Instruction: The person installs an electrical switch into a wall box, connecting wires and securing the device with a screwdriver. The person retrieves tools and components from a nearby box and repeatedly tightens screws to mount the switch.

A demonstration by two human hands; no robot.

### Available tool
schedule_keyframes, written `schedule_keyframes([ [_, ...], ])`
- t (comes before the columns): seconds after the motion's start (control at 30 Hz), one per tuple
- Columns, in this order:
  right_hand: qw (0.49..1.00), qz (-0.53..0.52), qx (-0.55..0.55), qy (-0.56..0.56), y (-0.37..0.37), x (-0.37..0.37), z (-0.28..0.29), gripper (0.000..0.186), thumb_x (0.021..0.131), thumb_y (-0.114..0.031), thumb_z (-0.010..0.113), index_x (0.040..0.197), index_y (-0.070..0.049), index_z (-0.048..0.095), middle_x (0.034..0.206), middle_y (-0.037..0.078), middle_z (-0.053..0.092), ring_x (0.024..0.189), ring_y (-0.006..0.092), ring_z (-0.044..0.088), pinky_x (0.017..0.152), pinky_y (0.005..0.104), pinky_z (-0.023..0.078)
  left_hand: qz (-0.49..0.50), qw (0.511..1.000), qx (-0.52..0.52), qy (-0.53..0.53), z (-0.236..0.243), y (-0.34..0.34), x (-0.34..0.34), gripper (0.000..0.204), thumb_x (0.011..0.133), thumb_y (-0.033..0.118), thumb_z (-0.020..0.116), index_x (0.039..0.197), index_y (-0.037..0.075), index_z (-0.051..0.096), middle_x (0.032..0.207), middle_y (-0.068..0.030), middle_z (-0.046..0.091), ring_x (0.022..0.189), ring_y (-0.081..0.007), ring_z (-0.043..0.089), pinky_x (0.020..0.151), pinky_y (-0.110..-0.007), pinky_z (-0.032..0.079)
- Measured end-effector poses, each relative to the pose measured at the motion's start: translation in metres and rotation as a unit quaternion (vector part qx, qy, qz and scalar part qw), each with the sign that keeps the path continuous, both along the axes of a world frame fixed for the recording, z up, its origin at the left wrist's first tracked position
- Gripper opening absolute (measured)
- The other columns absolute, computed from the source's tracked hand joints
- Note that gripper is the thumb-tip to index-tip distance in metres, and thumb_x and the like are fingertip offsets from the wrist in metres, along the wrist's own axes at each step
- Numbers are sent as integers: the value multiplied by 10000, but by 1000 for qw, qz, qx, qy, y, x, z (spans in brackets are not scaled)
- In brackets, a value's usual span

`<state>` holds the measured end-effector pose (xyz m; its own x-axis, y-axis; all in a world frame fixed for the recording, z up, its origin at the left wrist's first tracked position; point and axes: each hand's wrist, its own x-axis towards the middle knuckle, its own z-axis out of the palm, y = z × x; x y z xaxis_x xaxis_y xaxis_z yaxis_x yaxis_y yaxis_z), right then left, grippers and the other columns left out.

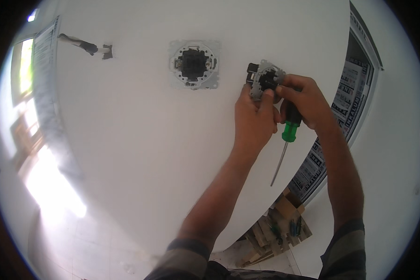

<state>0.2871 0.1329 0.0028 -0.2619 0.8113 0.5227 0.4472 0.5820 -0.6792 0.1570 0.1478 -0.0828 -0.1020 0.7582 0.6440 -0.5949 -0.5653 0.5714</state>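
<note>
Between my two hands, in front of the white wall, is a socket insert with a grey metal mounting frame and a black body. My left hand grips it from below, thumb on its lower part. The fingers of my right hand pinch its right edge. Tucked in the right palm is a screwdriver with a black and green handle, its metal shaft pointing down. To the left, a similar insert with a round metal frame and black centre sits in the wall.
A channel with a dark conduit is cut into the wall at upper left. At right stands a frame covered in printed protective film. Wooden pallet pieces and a cardboard box lie on the floor below. Bright light falls from the left.
</note>
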Motion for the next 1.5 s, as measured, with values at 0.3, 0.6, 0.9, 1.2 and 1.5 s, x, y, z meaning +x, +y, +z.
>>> schedule_keyframes([
  [0.3,999,-7,17,-26,10,1,0,152,956,-95,646,989,53,643,822,138,708,513,193,661,445,311,510,21,999,-6,37,-2,0,-2,173,1042,182,560,1078,18,598,621,-61,609,423,-104,534,352,-247,364],
  [0.6,1000,-15,24,-13,6,3,-3,160,960,-92,646,1017,58,647,833,138,710,518,193,662,444,308,512,11,999,19,46,-1,2,-7,203,1031,204,587,1054,3,612,654,-84,646,454,-124,570,406,-258,424],
  [0.9,1000,-13,15,17,6,4,-11,148,959,-97,647,966,50,647,826,133,694,511,188,664,429,310,509,191,967,-15,169,-7,-28,-36,303,984,191,683,1187,-35,679,723,-92,691,573,-128,646,537,-263,520],
  [1.2,998,-7,26,48,5,4,-14,126,956,-115,654,951,10,638,799,104,680,499,178,663,426,287,502,431,865,139,215,-5,-16,-42,324,925,127,729,1212,-23,704,1006,-131,710,820,-183,696,728,-318,549],
  [1.5,998,19,50,36,10,7,-17,154,934,-113,662,910,39,670,770,109,662,503,182,660,449,313,522,490,796,144,325,2,-10,-51,301,914,102,720,1191,-16,716,1014,-152,716,851,-229,699,777,-342,541],
])
